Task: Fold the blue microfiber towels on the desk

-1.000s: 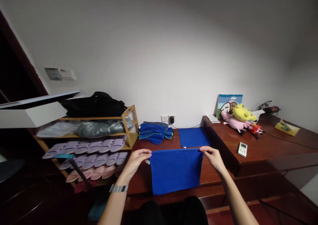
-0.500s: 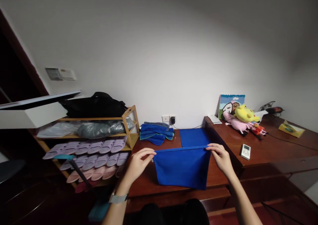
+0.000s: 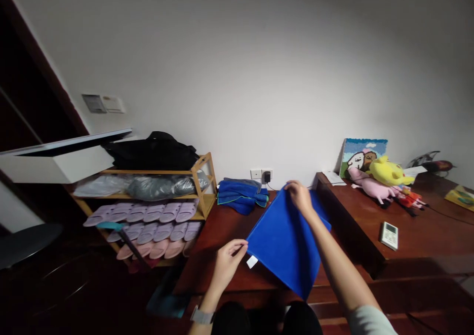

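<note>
A blue cloth [image 3: 287, 243] hangs at a slant over the low reddish-brown table [image 3: 207, 271], a white tag at its lower left edge. My left hand [image 3: 230, 258] pinches its left corner near the tag. Farther away and higher, my right hand [image 3: 299, 197] is closed on the top corner. Behind the held cloth, part of another blue cloth [image 3: 321, 206] lies flat on the table. A crumpled pile of blue and grey cloths [image 3: 240, 194] with green edging sits at the table's back left.
To the left is a wooden rack [image 3: 213, 177] with slippers, plastic bags and a black bag [image 3: 157, 152]. On the higher cabinet [image 3: 355, 216] at right are plush toys [image 3: 388, 174], a picture and a white remote [image 3: 389, 235]. A charger [image 3: 267, 176] is plugged into the wall.
The held cloth has turned from level to slanted. My right hand has moved up and left, my left hand slightly down and right. The camera view has shifted left.
</note>
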Demonstrator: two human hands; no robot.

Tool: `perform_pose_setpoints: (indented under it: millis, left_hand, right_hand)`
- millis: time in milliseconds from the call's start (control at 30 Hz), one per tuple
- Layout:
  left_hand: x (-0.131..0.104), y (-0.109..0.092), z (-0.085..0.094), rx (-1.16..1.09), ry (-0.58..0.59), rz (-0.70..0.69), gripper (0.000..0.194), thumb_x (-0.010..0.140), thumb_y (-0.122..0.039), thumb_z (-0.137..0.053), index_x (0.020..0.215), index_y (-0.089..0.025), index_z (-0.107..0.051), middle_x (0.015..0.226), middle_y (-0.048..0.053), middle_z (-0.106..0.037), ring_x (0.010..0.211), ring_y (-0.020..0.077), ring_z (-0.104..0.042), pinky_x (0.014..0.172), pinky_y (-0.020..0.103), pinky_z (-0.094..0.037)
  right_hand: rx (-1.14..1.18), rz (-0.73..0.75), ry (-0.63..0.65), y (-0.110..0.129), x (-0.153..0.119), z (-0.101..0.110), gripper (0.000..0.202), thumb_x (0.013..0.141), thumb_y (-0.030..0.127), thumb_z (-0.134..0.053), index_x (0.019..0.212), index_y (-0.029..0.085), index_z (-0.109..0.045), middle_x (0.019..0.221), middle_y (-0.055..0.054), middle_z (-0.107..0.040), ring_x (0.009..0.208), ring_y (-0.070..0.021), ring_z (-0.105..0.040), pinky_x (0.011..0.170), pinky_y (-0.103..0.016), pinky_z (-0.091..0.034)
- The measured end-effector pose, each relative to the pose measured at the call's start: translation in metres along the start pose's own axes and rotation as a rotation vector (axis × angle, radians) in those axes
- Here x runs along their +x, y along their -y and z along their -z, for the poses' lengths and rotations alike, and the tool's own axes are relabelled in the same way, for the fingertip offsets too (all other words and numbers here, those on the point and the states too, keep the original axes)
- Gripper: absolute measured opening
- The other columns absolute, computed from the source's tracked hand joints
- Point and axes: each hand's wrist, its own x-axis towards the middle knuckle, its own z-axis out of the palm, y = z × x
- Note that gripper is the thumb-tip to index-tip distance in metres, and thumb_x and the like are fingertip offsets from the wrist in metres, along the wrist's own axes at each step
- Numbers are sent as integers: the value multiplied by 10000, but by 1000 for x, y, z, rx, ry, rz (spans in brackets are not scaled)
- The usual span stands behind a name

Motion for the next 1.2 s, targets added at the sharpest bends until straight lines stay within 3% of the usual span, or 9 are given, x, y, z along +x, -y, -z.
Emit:
perform_pose_setpoints:
  millis: [100, 233, 300, 400, 533, 733, 900, 1033, 1200]
  left_hand:
    - [-6, 68, 20, 121, -99, 113, 365, 821, -552, -628, 889, -207, -723, 908, 89, -800, 840, 248, -767, 813, 352, -610]
    - [-31, 145, 45, 371, -136, 333, 247, 809, -457, -602, 843, -233, -701, 903, 73, -811, 876, 259, -778, 804, 332, -590]
    - [-43, 169, 55, 443, -135, 391, 175, 823, -374, -573, 838, -244, -689, 911, 64, -817, 918, 258, -780, 801, 313, -575]
    - [-53, 185, 65, 524, -124, 423, 158, 868, -305, -522, 880, -258, -672, 936, 49, -818, 934, 235, -778, 785, 278, -546]
    - [-52, 182, 69, 671, -80, 443, 104, 888, -266, -541, 915, -272, -641, 976, 35, -810, 925, 218, -769, 756, 247, -504]
    - [-52, 158, 66, 866, 68, 478, 59, 910, -255, -534, 898, -278, -588, 898, 26, -793, 874, 235, -762, 677, 253, -445]
    - [-50, 148, 63, 1044, 164, 452, 166, 951, -274, -454, 938, -274, -620, 797, 50, -765, 797, 268, -751, 661, 300, -441]
    - [-24, 151, 51, 1068, 76, 229, 262, 953, -256, -408, 948, -244, -670, 991, 93, -766, 964, 264, -723, 796, 334, -495]
    - [20, 174, 15, 957, 122, -60, 400, 970, -320, -419, 1240, -242, -702, 1368, 90, -683, 1298, 258, -592, 1098, 396, -445]
  right_hand:
    - [79, 31, 224, 10, -5, -87, 392, 805, 55, -450, 961, 219, -771, 1405, -80, -628, 1209, -198, -631, 1083, -365, -463]
    - [115, -54, 420, 7, -92, -165, 408, 786, 58, -465, 1021, 214, -760, 1469, -83, -576, 1322, -200, -568, 1139, -374, -426]
    - [88, -109, 435, -3, -155, -176, 372, 810, 85, -469, 998, 206, -765, 1379, -112, -636, 1280, -237, -601, 1106, -408, -464]
    - [-135, -247, 353, -29, -243, -166, 375, 905, 204, -447, 1100, 279, -758, 1372, -71, -649, 1284, -271, -584, 1110, -458, -453]
    - [-430, -417, 360, -60, -303, -139, 486, 993, 366, -368, 1388, 283, -639, 1542, -61, -521, 1458, -300, -417, 1223, -498, -304]
    - [-477, -410, 588, -79, -282, -127, 569, 1030, 425, -285, 1586, 330, -361, 1680, 27, -274, 1570, -245, -175, 1273, -511, -145]
    - [-436, -357, 565, -91, -262, -122, 527, 1006, 349, -322, 1494, 329, -518, 1602, 7, -449, 1515, -249, -327, 1255, -490, -209]
    - [-400, -316, 418, -108, -253, -119, 518, 1027, 374, -285, 1434, 283, -591, 1471, -50, -591, 1370, -222, -513, 1187, -387, -348]
    - [-409, -391, 475, -125, -212, -132, 582, 1038, 401, -230, 1578, 256, -394, 1647, -26, -375, 1509, -230, -338, 1243, -420, -250]
